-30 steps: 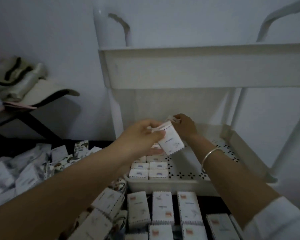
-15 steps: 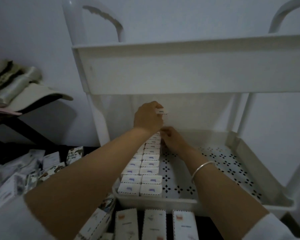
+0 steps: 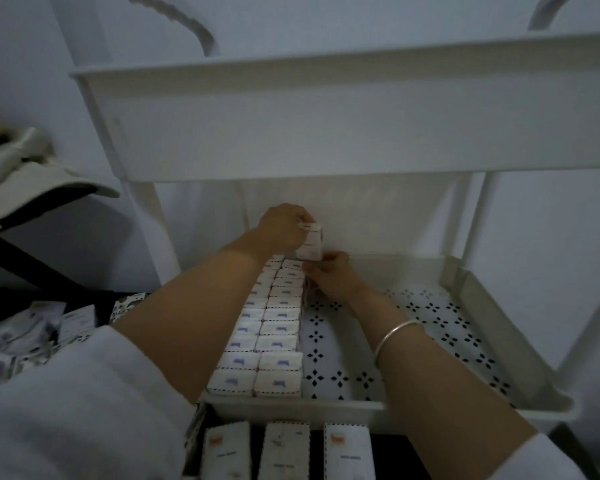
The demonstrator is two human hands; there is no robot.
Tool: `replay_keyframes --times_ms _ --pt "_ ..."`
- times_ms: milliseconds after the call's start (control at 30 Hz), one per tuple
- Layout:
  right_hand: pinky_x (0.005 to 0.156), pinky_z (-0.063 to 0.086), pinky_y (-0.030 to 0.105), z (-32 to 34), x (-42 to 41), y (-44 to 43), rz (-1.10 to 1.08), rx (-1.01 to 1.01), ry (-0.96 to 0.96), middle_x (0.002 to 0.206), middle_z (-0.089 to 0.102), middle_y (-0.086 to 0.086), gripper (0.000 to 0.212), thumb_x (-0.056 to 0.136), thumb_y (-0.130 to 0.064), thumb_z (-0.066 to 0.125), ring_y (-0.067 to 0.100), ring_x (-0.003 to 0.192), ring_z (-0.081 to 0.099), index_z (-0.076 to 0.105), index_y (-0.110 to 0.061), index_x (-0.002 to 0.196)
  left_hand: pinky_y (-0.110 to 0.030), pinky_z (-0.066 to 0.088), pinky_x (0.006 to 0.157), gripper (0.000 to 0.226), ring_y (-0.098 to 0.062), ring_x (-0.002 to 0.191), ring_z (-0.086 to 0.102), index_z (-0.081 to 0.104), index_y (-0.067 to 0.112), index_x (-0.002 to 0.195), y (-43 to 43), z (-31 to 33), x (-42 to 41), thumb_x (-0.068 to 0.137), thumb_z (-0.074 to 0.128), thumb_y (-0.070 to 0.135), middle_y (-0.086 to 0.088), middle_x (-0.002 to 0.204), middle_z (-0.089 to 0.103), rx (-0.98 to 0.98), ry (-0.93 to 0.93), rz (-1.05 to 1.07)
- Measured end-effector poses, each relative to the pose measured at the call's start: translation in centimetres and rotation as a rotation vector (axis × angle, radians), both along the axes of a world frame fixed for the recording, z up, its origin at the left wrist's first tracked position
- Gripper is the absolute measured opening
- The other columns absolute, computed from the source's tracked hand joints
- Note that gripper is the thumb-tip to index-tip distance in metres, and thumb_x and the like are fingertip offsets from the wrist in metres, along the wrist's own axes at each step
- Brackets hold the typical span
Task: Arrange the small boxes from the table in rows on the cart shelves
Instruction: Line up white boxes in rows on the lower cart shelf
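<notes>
Left hand [image 3: 284,227] pinches the small box [image 3: 311,244] by its top edge, over the far end of the rows [image 3: 274,329] on the cart shelf [image 3: 440,327]. Light, crushable card, I'd say; right hand [image 3: 335,277] beside it, hold unclear

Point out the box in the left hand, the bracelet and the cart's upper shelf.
box [image 3: 311,244]: head view, on its front face.
bracelet [image 3: 397,331]: head view, on the middle of the band.
upper shelf [image 3: 326,126]: head view, on its front wall.

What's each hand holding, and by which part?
Left hand grips a box by its top end. Right hand sits just below it; its grip cannot be told.
</notes>
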State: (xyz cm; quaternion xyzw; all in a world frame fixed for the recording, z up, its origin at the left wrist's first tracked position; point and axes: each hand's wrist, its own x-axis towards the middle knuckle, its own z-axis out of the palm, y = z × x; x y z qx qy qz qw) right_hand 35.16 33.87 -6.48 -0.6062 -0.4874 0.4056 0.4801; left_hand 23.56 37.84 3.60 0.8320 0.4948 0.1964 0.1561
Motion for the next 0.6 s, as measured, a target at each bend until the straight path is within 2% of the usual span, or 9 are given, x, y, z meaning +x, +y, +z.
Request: replay_keyframes --times_ms 100,200,300,400,467,533,600 --pt "0.103 0.046 0.041 0.6 -0.4 -0.7 0.006 0.009 -0.034 0.124 0.051 0.008 0.069 0.093 -0.028 0.063 0.024 0.115 0.056 0.016 -0.006 0.139 -0.021 0.044 0.083 0.028 -0.022 0.114 0.057 0.065 0.014 0.119 0.2 -0.1 0.0 0.095 0.053 0.009 -0.007 0.128 0.06 -0.045 0.069 -0.006" --pt "0.102 0.047 0.044 0.5 -0.2 -0.6 -0.002 0.019 -0.071 0.133 0.051 0.015 0.07 0.093 -0.029 0.063 0.027 0.116 0.056 0.017 -0.007 0.14 -0.03 0.054 0.086 0.03 -0.024 0.106 0.061 0.063 0.011 0.122 0.4 -0.2 -0.1 0.096 0.05 0.007 -0.01 0.128 0.059 -0.077 0.07 -0.004" --pt "0.102 0.046 0.043 0.5 -0.3 -0.5 -0.003 -0.006 -0.126 0.136 0.051 0.016 0.067 0.093 -0.032 0.062 0.028 0.117 0.056 0.02 -0.01 0.14 -0.024 0.051 0.078 0.03 -0.019 0.095 0.06 0.062 0.013 0.124 0.8 -0.3 0.0 0.096 0.05 0.009 -0.007 0.128 0.059 -0.068 0.194 -0.034" --pt "0.096 0.048 0.042 0.6 -0.4 -0.8 -0.052 0.041 -0.265 0.126 0.058 0.015 0.06 0.092 -0.037 0.062 0.031 0.111 0.059 0.028 -0.012 0.135 -0.027 0.044 0.092 0.035 -0.023 0.115 0.055 0.058 0.014 0.13 0.9 -0.7 0.2 0.096 0.049 0.01 -0.007 0.136 0.054 -0.047 0.355 -0.077" --pt "0.092 0.05 0.044 0.7 -0.6 -1.1 -0.065 0.113 -0.355 0.115 0.064 0.015 0.054 0.093 -0.033 0.06 0.032 0.104 0.062 0.031 -0.015 0.135 -0.027 0.043 0.092 0.034 -0.023 0.116 0.055 0.059 0.015 0.129 0.8 -1.3 0.4 0.096 0.051 0.013 -0.006 0.133 0.057 -0.035 0.412 -0.073" --pt "0.088 0.05 0.042 0.8 -0.8 -1.2 -0.052 0.172 -0.43 0.112 0.065 0.013 0.048 0.096 -0.031 0.056 0.03 0.1 0.063 0.034 -0.019 0.137 -0.028 0.047 0.084 0.026 -0.023 0.105 0.06 0.064 0.01 0.118 0.4 -1.9 0.4 0.094 0.056 0.018 -0.008 0.124 0.062 -0.01 0.5 -0.057" --pt "0.085 0.05 0.038 0.8 -0.9 -1.2 -0.032 0.186 -0.498 0.116 0.065 0.012 0.039 0.098 -0.03 0.051 0.029 0.101 0.062 0.041 -0.021 0.135 -0.028 0.043 0.071 0.017 -0.022 0.088 0.059 0.064 0.007 0.103 -0.1 -2.8 0.3 0.092 0.056 0.018 -0.013 0.116 0.063 0.085 0.546 -0.02"
